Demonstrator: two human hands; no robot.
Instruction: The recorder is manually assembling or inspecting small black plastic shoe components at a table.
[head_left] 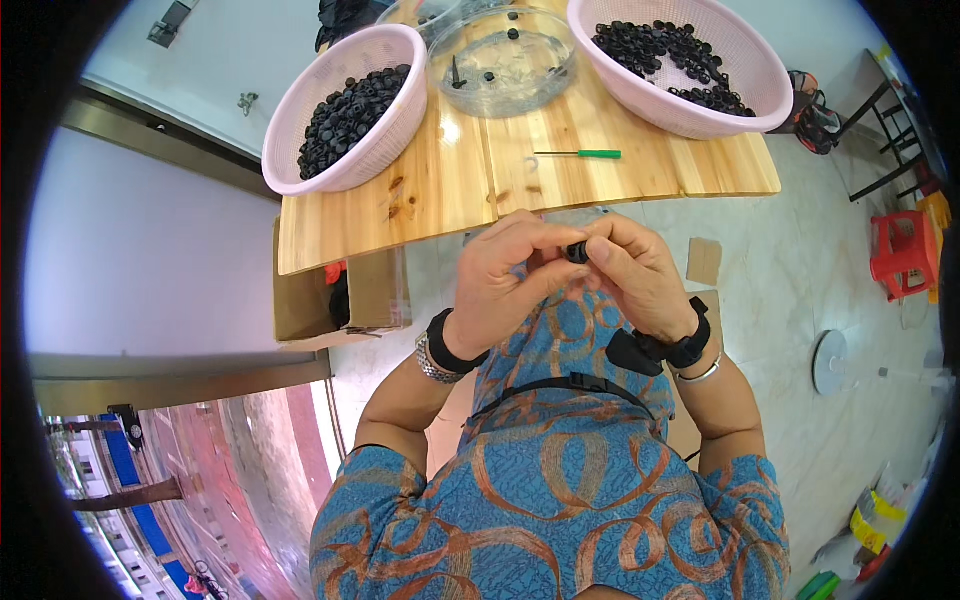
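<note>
Between my two hands, just off the table's near edge, is a small round black plastic part (pixel 577 252). My left hand (pixel 515 265) pinches it from the left with thumb and forefinger. From the other side, my right hand (pixel 632 268) grips it with thumb and fingers. What the part looks like underneath is hidden by my fingertips. Beyond my hands, a small screwdriver (pixel 590 154) with a green handle lies on the wooden table (pixel 450 190).
A pink basket (pixel 285 170) of small black parts stands at the table's left, another pink basket (pixel 690 122) of black rings at its right. Between them sits a clear round tub (pixel 500 100) with a few black pieces. Below is a cardboard box (pixel 300 310); a red stool (pixel 895 255) stands right.
</note>
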